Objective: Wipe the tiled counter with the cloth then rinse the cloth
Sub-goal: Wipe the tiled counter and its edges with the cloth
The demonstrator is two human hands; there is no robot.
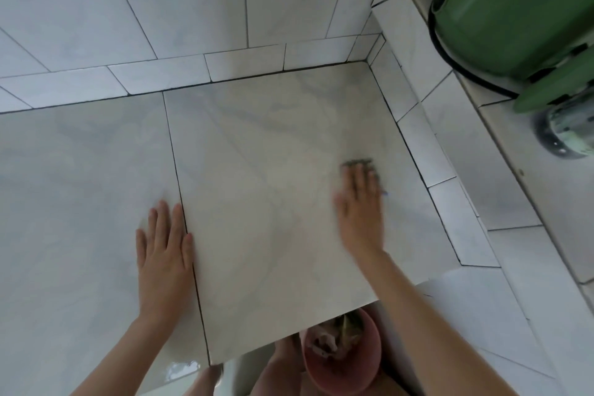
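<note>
The tiled counter (257,177) is pale marbled tile with dark grout lines and fills the middle of the view. My right hand (360,206) lies flat with straight fingers on a small dark cloth (358,162), which shows only beyond the fingertips; the hand is blurred. My left hand (165,243) rests flat on the counter near a grout line, fingers straight, with nothing under it.
White tiled walls (193,10) rise behind and to the right of the counter. A green container (514,10) with a black hose stands on a ledge at the upper right. A pink bucket (342,354) with scraps sits below the counter's front edge.
</note>
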